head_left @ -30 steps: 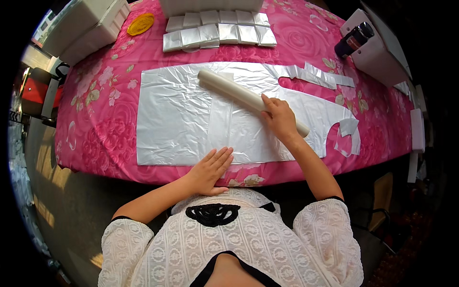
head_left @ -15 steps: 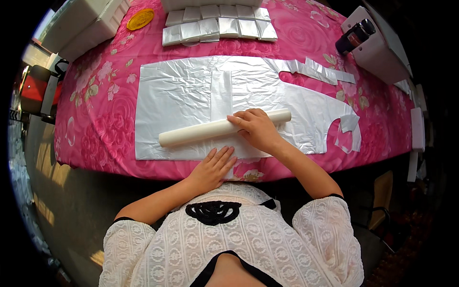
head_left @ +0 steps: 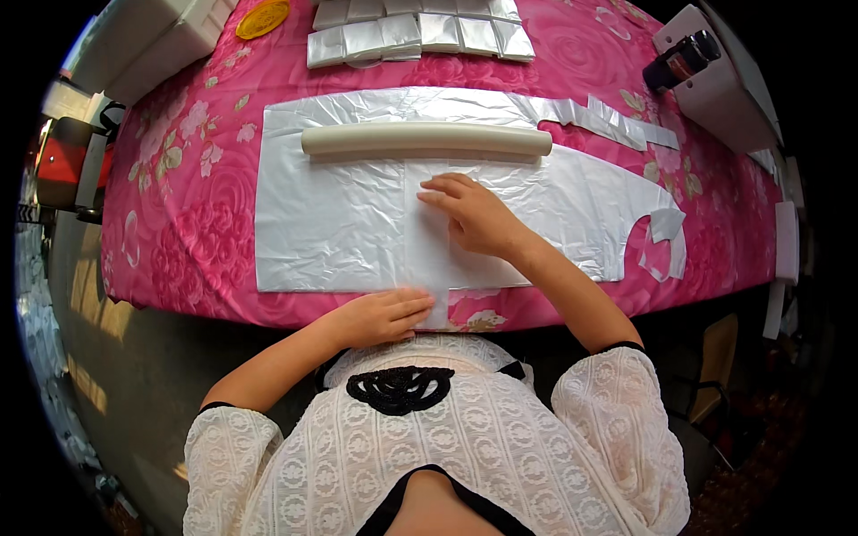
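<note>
A silvery-white plastic vest-style bag (head_left: 326,219) lies spread flat, its cut-out handle end to the right. Across its far half rests a white tube (head_left: 429,139), nearly level from left to right and touched by neither hand. My right hand (head_left: 481,219) is open over the middle of the bag, nearer to me than the tube, fingers loosely bent and holding nothing. My left hand (head_left: 382,317) lies open at the table's near edge, fingertips on a pale strip (head_left: 436,308) that sticks out from the bag's near side.
Folded silvery bags (head_left: 389,37) stand in rows at the back of the pink flowered tablecloth (head_left: 197,214). A yellow round item (head_left: 262,18) and a white foam box (head_left: 165,45) are at the far left. At the far right a dark bottle (head_left: 681,61) leans by another white box (head_left: 728,98).
The tube has moved away from me to the bag's far half and lies straighter. My right hand has let go of it. My left hand has shifted slightly left and turned more sideways.
</note>
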A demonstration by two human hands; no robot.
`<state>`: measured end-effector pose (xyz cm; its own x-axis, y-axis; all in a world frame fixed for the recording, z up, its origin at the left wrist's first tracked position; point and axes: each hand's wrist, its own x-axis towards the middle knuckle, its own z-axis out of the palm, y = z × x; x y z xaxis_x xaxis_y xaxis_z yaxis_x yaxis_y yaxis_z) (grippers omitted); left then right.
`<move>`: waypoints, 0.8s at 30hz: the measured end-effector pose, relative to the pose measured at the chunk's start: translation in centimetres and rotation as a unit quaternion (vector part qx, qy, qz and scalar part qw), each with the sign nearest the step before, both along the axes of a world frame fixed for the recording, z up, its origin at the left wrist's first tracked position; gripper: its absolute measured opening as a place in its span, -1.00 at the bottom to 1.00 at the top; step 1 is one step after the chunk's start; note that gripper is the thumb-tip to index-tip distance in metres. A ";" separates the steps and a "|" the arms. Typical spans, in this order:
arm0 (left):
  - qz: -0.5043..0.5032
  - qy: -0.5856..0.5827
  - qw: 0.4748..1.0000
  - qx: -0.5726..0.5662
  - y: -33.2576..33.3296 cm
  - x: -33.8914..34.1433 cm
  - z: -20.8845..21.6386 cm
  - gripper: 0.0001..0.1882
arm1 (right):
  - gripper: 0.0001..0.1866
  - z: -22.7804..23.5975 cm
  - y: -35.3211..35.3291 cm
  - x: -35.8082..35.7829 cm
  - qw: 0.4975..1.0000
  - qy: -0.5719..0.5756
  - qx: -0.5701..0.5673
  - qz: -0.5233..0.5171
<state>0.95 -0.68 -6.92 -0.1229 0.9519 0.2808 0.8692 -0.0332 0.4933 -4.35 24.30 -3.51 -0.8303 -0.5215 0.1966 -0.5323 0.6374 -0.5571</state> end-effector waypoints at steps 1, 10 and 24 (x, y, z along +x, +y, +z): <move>-0.007 0.021 1.000 0.004 0.0 -0.1 0.2 -0.56 | -0.48 -0.2 -0.3 1.7 0.998 -0.030 0.004 0.048; 0.083 -0.189 0.971 0.121 0.9 -0.6 2.1 -0.57 | -0.49 -0.9 -1.5 6.8 1.000 -0.003 -0.020 -0.016; 0.268 0.008 0.963 0.039 2.9 -3.5 1.6 -0.51 | -0.75 -1.6 -0.7 5.9 0.992 0.051 -0.059 -0.095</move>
<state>-2.54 2.26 -5.31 -0.5857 0.7290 0.3543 0.7792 0.3862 0.4936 1.54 23.59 -5.10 -0.8840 -0.3260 0.3352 -0.4664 0.6648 -0.5835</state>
